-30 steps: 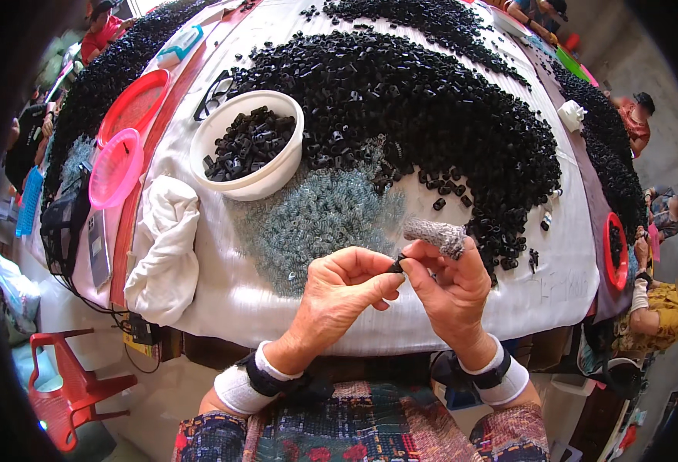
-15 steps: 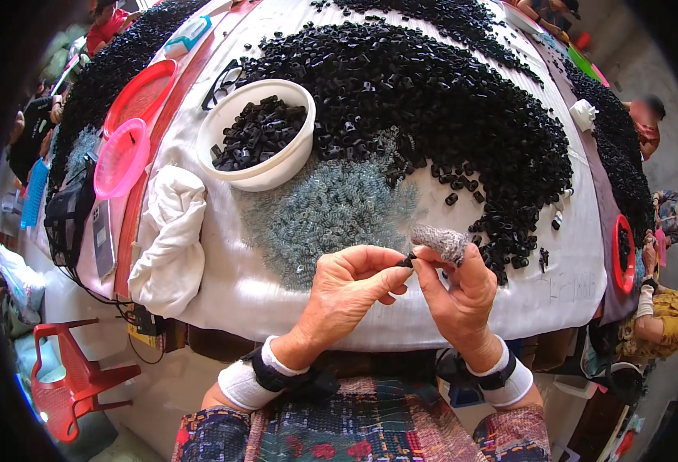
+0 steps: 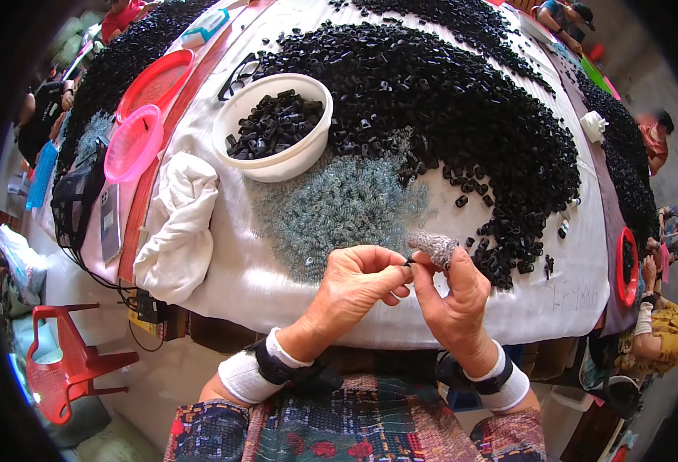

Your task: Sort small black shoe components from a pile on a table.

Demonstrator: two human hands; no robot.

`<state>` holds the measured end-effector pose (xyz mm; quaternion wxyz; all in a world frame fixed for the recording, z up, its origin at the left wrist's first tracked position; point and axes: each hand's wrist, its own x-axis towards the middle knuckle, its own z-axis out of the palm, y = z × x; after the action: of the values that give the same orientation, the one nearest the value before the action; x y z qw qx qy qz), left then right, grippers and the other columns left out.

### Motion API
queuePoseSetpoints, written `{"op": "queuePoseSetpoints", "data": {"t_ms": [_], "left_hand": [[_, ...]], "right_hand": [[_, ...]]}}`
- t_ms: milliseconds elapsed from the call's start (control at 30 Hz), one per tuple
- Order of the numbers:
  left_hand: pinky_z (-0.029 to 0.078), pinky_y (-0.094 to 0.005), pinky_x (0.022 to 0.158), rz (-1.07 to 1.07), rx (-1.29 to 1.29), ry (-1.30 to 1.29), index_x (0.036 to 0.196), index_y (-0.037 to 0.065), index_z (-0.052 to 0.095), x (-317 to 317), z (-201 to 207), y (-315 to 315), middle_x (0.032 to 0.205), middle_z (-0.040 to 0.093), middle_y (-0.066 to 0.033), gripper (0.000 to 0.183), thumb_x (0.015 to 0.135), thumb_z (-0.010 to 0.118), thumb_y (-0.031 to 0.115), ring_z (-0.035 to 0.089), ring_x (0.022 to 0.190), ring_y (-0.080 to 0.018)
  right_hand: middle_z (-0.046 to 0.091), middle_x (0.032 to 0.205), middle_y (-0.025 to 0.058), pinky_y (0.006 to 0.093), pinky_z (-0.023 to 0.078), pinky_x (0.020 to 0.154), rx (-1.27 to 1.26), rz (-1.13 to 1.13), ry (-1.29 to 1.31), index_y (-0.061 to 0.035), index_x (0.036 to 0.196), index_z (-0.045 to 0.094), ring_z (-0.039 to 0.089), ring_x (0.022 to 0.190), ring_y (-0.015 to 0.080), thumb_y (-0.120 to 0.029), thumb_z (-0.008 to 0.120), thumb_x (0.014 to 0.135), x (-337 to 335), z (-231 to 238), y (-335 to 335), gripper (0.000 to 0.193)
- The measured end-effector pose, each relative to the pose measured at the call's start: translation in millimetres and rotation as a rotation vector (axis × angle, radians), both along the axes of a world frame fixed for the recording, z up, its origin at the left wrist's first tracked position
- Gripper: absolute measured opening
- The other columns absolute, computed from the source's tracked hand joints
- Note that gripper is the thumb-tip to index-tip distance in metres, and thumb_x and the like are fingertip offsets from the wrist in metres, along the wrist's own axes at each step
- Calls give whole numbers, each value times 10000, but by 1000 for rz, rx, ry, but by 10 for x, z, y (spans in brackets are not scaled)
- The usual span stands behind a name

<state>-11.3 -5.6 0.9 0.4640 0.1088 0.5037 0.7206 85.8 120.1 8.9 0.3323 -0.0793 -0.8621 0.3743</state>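
Observation:
Over the near edge of the white-covered table, my left hand (image 3: 357,283) and my right hand (image 3: 454,302) meet fingertip to fingertip. Both pinch a small black plastic piece (image 3: 409,262), mostly hidden by the fingers. A grey knitted cover (image 3: 434,248) sleeves my right index finger. Just beyond my left hand spreads a heap of small metal springs (image 3: 339,204). Behind and to the right curves a large pile of small black plastic parts (image 3: 447,100). A white bowl (image 3: 320,142) holding more black parts stands at the springs' far left.
To the left lie a twisted white cloth (image 3: 179,223), a phone (image 3: 110,223), a pink basket (image 3: 154,146) and a red tray (image 3: 188,65). A red plastic chair (image 3: 77,358) is on the floor at left. Other people sit along the right side, near a red basin (image 3: 632,289).
The view has shifted slightly, so the table's things sit a little farther right in the picture. Both hands keep pinching the black piece, with only small finger movement.

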Motion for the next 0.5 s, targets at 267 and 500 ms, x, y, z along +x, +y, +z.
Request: {"op": "queuePoseSetpoints", "data": {"t_ms": [267, 500], "left_hand": [[503, -214, 622, -46, 0, -85, 904, -4, 662, -80, 59, -8, 819, 678, -73, 174, 841, 669, 158, 632, 712, -100], [482, -213, 631, -92, -3, -75, 882, 12, 672, -99, 42, -29, 818, 681, -49, 158, 839, 662, 165, 627, 720, -92]], "right_hand": [[555, 974, 154, 372, 482, 736, 97, 110, -110, 27, 1093, 591, 551, 872, 300, -54, 774, 638, -13, 140, 17, 497], [555, 890, 140, 364, 467, 651, 164, 82, -9, 44, 1042, 592, 537, 772, 295, -26, 775, 631, -8, 37, -54, 455]]}}
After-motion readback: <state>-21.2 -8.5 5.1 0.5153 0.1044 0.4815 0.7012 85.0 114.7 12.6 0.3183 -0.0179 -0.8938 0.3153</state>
